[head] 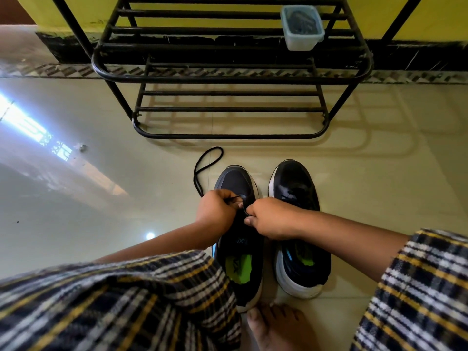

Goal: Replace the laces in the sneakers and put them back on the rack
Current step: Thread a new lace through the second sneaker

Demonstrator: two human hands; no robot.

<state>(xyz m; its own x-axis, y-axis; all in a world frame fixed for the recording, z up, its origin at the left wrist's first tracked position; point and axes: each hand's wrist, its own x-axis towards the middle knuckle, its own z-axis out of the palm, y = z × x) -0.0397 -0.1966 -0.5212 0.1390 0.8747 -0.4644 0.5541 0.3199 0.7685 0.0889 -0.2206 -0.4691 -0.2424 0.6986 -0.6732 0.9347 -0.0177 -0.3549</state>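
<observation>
While your bare foot (276, 328) rests on the tiled floor (126, 198) just behind the heels, you are partway through lacing the left sneaker (238, 252), so the rack step is, by my reading, still some way off. Your left hand (216, 211) has its fingers curled round the black lace (202, 171) at the lower eyelets, and your right hand (268, 219) pinches what looks like the same lace from the other side; the two hands almost touch over the tongue. Next you likely need to feed the pinched end through an eyelet and draw it snug, keeping both sides even. This shoe is dark navy with a white sole and a green insole, toe pointing away from you. Its lace trails off in a loose loop on the floor beyond the toe. Just beside it stands the right sneaker (298, 224), whose lacing I cannot judge. Further off, the black metal rack (228, 134) holds only a small plastic tub (302, 27).
</observation>
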